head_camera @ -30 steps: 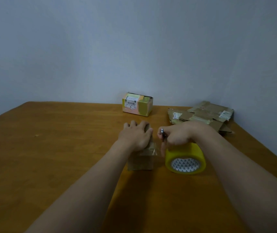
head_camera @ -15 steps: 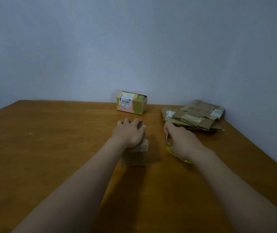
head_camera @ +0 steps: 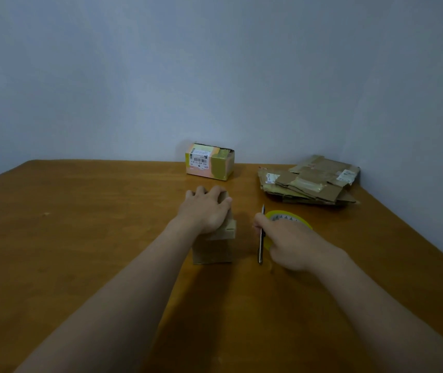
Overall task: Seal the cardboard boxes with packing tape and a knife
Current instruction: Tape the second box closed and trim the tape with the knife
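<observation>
The small box (head_camera: 212, 251) stands on the wooden table (head_camera: 80, 224) right in front of the person. The left hand (head_camera: 204, 211) lies over its top, fingers bent over the far edge, holding the flaps down. No tape shows on the front face I can see.

Just to the right, the right hand (head_camera: 293, 246) pinches a slim knife (head_camera: 261, 238) that points away toward the wall. The same hand rests on the yellow tape roll (head_camera: 290, 218), which lies flat on the table. I cannot tell whether the blade is out.

What worries me is that one hand is managing both knife and tape. If it tries to lift the roll and peel the end without putting the knife down, the tip could swing toward the left hand, which is close by. The grip on either could also slip.

The box looks light. If the left hand lets go to help, I expect the flaps may spring up, or the box may skid when tape is pulled across it. A loose tape end might also fold and stick to itself.

Another box with a label (head_camera: 209, 161) sits by the wall, and a pile of flattened cardboard (head_camera: 309, 181) lies in the far right corner. Both are well away from the hands.
</observation>
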